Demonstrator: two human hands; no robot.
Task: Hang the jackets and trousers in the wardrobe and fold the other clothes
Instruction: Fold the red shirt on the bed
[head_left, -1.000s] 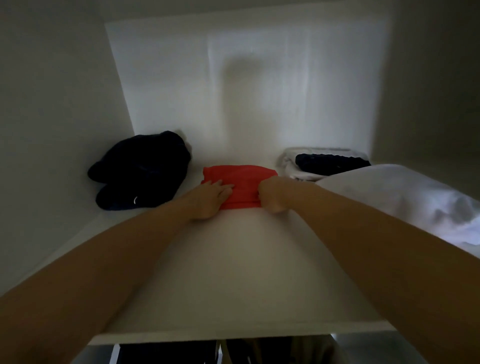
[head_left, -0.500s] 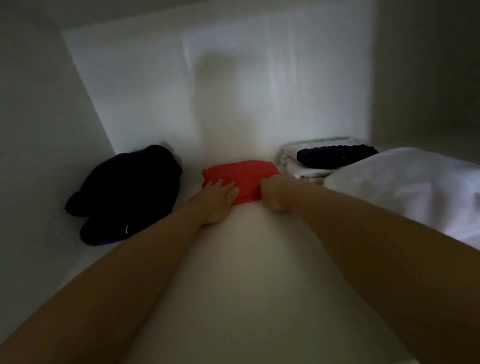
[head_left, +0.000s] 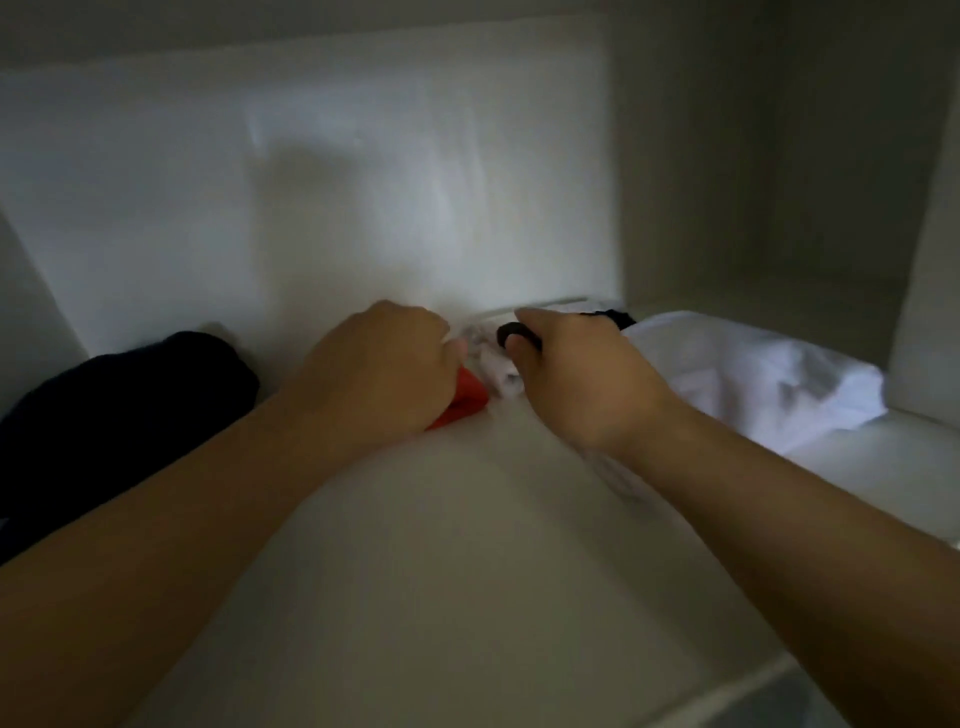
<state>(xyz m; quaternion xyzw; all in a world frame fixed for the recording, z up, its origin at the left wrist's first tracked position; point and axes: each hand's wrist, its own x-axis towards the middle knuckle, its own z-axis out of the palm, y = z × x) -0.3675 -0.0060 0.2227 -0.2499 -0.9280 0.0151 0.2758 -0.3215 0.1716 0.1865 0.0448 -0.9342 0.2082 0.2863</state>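
Red garment (head_left: 462, 401) lies under the left hand (head_left: 374, 364) gripping it; right hand (head_left: 576, 379) pinches dark cloth (head_left: 511, 331).

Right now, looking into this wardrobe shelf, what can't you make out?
Head view, dim and blurred:
- Red garment: mostly under the left hand, whose fingers are hidden; fold unseen.
- Folded pile: behind the right hand; which piece it pinches is unclear.
- Dark garment: cut by the left edge and forearm; type unclear.
- White garment: partly behind the right forearm; type unclear.
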